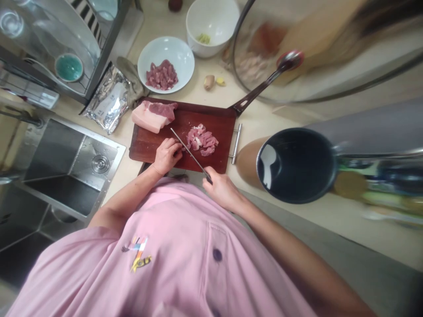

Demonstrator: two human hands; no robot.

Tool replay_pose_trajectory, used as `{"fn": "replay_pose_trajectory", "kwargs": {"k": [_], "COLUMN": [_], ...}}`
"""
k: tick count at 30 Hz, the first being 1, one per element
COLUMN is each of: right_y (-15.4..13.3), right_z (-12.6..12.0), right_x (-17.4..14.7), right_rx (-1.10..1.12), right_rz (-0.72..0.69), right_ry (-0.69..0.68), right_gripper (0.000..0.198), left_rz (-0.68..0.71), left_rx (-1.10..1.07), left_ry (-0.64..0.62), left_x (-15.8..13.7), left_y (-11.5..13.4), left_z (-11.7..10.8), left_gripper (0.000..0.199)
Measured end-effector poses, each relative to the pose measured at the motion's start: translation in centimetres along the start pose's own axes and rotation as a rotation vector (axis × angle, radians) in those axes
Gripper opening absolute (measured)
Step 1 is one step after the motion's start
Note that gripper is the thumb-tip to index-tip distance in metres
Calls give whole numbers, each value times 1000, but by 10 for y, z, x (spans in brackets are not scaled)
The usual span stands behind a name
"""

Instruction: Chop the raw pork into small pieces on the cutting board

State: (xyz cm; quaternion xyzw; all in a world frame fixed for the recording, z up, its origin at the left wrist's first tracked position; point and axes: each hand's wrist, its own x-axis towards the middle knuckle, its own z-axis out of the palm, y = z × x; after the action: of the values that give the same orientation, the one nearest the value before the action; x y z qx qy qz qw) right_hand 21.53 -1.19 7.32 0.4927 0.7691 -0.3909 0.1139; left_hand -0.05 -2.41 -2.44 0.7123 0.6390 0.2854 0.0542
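My right hand is wrapped around the handle of a kitchen knife, whose blade slants up and to the left across the red-brown cutting board. Just left of the blade, my left hand rests on the board with its fingers curled and pressed together. Whatever lies under those fingertips is hidden. On the blade's other side is a pile of cut raw meat. A larger slab of pork with a pale fat layer sits at the board's upper left corner.
Behind the board stand a plate of meat pieces and a white bowl, with ginger nearby. A ladle and glass lid are upper right. Right is a dark-lined pot; left are a sink and foil pouch.
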Motion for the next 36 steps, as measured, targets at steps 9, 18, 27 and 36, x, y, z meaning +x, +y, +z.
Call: {"fn": "replay_pose_trajectory", "kwargs": {"k": [9, 18, 27, 36], "right_y": [20, 7, 14, 0], "right_z": [18, -7, 0, 4], "right_x": [2, -1, -26, 1], "right_rx": [-18, 23, -68, -50], "right_rz": [-16, 12, -31, -30], "right_ry": [26, 92, 42, 25], "right_gripper": [28, 28, 32, 26], "left_rz": [11, -28, -13, -31], "left_rx": [-11, -124, -61, 35], "left_ry": [24, 70, 54, -11], "left_x": [-2, -7, -3, -1], "left_y": [-2, -2, 1, 1], "left_z": [4, -1, -2, 1], "left_gripper": [12, 14, 12, 11]}}
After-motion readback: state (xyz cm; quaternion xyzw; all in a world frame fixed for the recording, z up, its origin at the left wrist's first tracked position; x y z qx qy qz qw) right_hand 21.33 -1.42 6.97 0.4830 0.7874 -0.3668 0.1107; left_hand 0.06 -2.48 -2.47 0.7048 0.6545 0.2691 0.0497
